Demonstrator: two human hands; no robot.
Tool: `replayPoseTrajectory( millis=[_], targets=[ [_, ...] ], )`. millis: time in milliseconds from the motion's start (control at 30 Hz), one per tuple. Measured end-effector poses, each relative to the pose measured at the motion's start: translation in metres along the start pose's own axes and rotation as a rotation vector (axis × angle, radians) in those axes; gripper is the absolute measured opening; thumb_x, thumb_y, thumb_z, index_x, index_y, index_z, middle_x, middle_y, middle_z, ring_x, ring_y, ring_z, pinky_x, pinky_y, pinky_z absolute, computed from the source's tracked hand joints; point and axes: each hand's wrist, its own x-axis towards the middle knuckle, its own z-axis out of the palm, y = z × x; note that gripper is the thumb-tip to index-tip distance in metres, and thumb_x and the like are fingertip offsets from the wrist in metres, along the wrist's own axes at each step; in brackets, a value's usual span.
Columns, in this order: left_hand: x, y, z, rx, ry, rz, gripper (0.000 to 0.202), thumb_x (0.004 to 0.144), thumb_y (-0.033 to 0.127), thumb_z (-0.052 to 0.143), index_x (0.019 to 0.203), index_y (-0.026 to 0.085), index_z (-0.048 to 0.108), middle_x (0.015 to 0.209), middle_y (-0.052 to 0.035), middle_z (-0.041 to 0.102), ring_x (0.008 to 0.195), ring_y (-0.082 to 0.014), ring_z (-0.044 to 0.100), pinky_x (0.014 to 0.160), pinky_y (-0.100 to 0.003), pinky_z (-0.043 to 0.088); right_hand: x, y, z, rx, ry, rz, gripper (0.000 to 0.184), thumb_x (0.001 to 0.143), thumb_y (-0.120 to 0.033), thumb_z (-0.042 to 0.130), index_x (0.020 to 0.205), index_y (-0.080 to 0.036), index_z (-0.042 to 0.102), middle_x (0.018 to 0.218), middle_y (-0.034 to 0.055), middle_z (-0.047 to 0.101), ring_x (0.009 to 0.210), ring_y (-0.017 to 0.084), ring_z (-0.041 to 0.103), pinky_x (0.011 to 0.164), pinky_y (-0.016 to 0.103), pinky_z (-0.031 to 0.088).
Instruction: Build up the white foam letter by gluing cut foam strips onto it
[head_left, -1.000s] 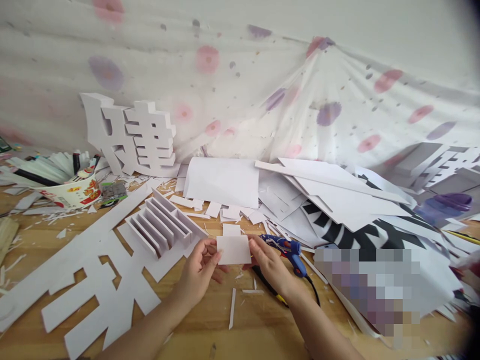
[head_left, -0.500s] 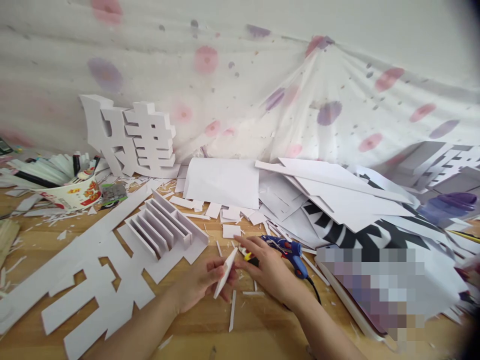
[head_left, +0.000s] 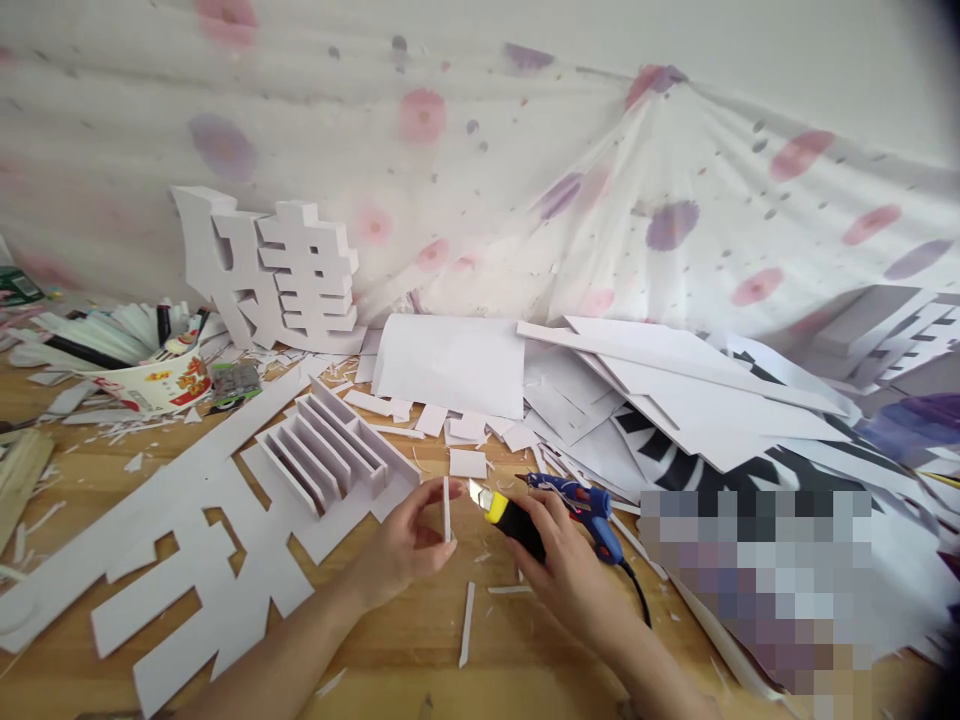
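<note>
Centrally, low in frame over the table [head_left: 525,660], left hand [head_left: 405,545] pinches a white card [head_left: 447,510] upright, right hand [head_left: 570,575] grips a yellow knife [head_left: 510,518] beside it; the pinch is best kept off the blade's path.

Head cam — fwd/down, close over table [head_left: 420,670].

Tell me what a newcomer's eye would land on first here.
First, the two hands at front centre: the left hand pinches a small white card upright on its edge, and the right hand grips a yellow-and-black knife with its blade pointed at the card. Next, the big white block character standing against the spotted cloth at back left, and the heap of white sheets spilling across the table's right side.
</note>
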Motion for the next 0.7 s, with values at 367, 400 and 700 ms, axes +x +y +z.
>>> replayPoseTrajectory(
  millis=[367, 400, 700],
  targets=[
    [0.002, 0.007, 0.002, 0.08, 0.028, -0.031, 0.054, 0.059, 0.012, 0.062, 0.111, 0.022, 0.048, 0.117, -0.0068, 0.049, 0.097, -0.0209, 0.052, 0.075, -0.029, 0.045, 0.028, -0.022, -0.002, -0.067, -0.195, -0.205, 0.009, 0.068, -0.016, 0.059, 0.075, -0.019, 0.053, 0.076, 0.0016, 0.061, 0.068, 0.017, 0.055, 0.059, 0.026, 0.034],
    [0.001, 0.007, 0.001, 0.094, 0.02, -0.055, 0.056, 0.058, 0.01, 0.062, 0.111, 0.023, 0.048, 0.118, -0.0065, 0.049, 0.094, -0.0201, 0.053, 0.075, -0.03, 0.045, 0.029, -0.023, -0.002, -0.077, -0.209, -0.215, 0.01, 0.068, -0.018, 0.06, 0.075, -0.019, 0.053, 0.074, 0.0006, 0.061, 0.066, 0.017, 0.054, 0.058, 0.025, 0.032],
    [-0.001, 0.007, 0.002, 0.118, 0.029, -0.065, 0.055, 0.058, 0.006, 0.056, 0.11, 0.022, 0.049, 0.109, -0.0052, 0.052, 0.084, -0.0159, 0.055, 0.071, -0.028, 0.046, 0.032, -0.021, -0.001, -0.169, -0.189, -0.205, 0.01, 0.069, -0.021, 0.062, 0.07, -0.02, 0.052, 0.072, -0.0001, 0.062, 0.062, 0.016, 0.054, 0.055, 0.024, 0.027]
  ],
)
